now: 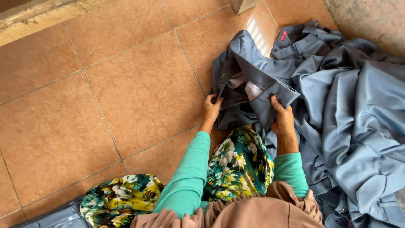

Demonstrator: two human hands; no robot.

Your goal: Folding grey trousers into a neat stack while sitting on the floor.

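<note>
I hold a grey-blue garment [249, 76] in front of my knee, its waistband folded over with a pale lining showing. My left hand [211, 108] grips its left edge and my right hand [282, 118] grips its right side. Both arms wear teal sleeves. The garment's lower part hangs down against my floral-patterned knee [238, 164].
A large heap of the same grey-blue cloth [358, 118] fills the right side, one piece with a small red tag [283, 35]. Orange-brown floor tiles [126, 97] spread to the left. A raised step [38, 17] runs along the top left. More grey cloth [55, 217] lies at bottom left.
</note>
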